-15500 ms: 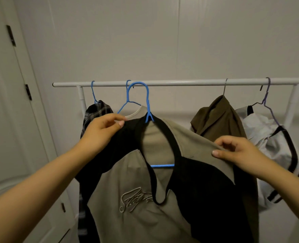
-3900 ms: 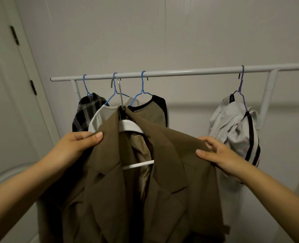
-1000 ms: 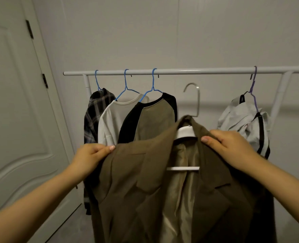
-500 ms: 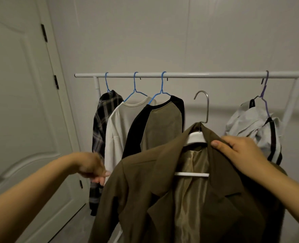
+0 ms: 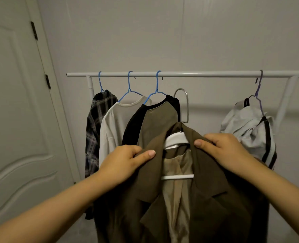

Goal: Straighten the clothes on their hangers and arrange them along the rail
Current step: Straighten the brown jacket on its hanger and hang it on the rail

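Plain pale walls and a white panelled door (image 5: 17, 120) enclose the head view; no readable writing or brand marks appear on any item. Both hands hold a brown blazer (image 5: 206, 199) on a white plastic hanger (image 5: 176, 141) with a metal hook (image 5: 185, 102), below the white metal rail (image 5: 197, 74), the hook not on it. The left hand (image 5: 125, 162) pinches the blazer's left shoulder between thumb and fingers. The right hand (image 5: 227, 148) is closed over the right shoulder, thumb beside the hanger. Beyond the left hand hang a plaid shirt (image 5: 96, 127), a cream top (image 5: 117, 123) and a black-and-khaki top (image 5: 155, 123) on blue hangers. Beyond the right hand hangs a crumpled grey-white garment (image 5: 247, 127).
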